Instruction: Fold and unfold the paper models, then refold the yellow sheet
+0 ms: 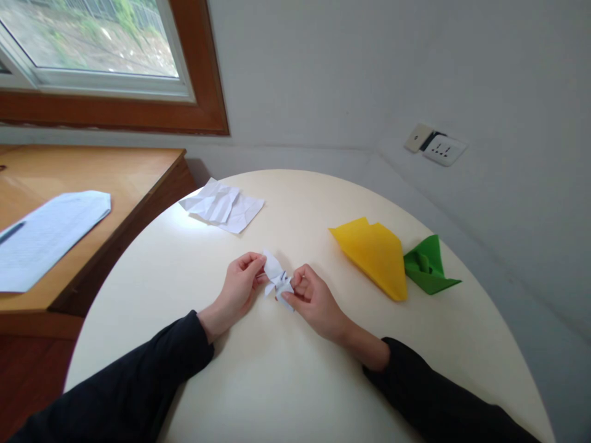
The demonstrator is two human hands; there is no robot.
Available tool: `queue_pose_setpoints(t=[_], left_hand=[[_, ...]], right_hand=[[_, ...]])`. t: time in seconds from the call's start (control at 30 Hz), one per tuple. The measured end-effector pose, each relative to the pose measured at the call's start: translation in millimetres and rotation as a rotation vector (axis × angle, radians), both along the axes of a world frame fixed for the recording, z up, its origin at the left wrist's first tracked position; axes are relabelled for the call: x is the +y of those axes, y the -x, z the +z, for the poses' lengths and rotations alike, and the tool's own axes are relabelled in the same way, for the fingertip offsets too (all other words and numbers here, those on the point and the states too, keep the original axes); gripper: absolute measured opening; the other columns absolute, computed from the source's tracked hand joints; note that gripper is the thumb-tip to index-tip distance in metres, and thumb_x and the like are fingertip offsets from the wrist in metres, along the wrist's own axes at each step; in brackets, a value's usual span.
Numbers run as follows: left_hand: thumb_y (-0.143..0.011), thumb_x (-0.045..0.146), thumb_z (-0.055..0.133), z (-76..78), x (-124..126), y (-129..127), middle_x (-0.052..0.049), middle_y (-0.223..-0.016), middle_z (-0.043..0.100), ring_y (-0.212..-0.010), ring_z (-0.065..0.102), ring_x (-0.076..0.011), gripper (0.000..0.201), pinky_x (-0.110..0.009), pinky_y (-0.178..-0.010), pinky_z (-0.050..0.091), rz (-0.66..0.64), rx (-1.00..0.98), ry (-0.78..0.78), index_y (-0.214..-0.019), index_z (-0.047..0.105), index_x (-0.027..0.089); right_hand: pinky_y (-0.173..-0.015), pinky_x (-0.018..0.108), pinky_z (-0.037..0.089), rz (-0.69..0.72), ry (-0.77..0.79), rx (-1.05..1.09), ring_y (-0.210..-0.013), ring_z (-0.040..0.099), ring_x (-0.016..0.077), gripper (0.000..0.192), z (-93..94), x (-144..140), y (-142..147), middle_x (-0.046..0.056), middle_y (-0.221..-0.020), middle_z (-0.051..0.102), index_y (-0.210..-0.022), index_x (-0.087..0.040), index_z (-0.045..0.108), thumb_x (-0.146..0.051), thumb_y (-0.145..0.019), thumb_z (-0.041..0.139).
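A small folded piece of white paper [274, 269] with dark marks near its middle is held between my two hands, over the middle of the round table. My left hand [237, 286] pinches its left end between thumb and fingers. At its lower right end, my right hand [316, 303] grips the paper with the thumb on top and the fingers curled. Part of the paper is hidden behind the fingertips.
The round cream table [295, 394] also bears creased white sheets [224, 206], a yellow folded paper [373, 255] and a green folded paper [430, 267]. Left of it stands a wooden desk [133, 178] with written sheets [60, 237] and a pen [12, 232]. Walls rise behind.
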State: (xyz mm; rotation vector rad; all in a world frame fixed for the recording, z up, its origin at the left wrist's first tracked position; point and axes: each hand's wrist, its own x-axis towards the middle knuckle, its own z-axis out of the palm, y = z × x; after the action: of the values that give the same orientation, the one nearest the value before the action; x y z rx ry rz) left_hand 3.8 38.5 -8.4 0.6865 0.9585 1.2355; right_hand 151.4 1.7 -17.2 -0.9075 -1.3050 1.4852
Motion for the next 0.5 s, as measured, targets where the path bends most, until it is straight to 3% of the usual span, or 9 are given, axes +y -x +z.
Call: queue_pose_setpoints(t=[0.5], left_hand=[[-0.057,0.027,0.073,1.6,1.6,1.1,0.002,-0.055,0.056,-0.05,0.051,-0.0069,0.022,-0.019,-0.051,0.041,-0.017,-0.019,0.035,-0.06,0.056,0.013]], right_hand=[[-0.056,0.022,0.037,-0.001,0.01,-0.033,-0.059,0.049,0.0086,0.035,2.6,0.2,-1.4,-0.007,-0.066,0.049,-0.075,-0.023,0.035,-0.034,-0.072,0.068]])
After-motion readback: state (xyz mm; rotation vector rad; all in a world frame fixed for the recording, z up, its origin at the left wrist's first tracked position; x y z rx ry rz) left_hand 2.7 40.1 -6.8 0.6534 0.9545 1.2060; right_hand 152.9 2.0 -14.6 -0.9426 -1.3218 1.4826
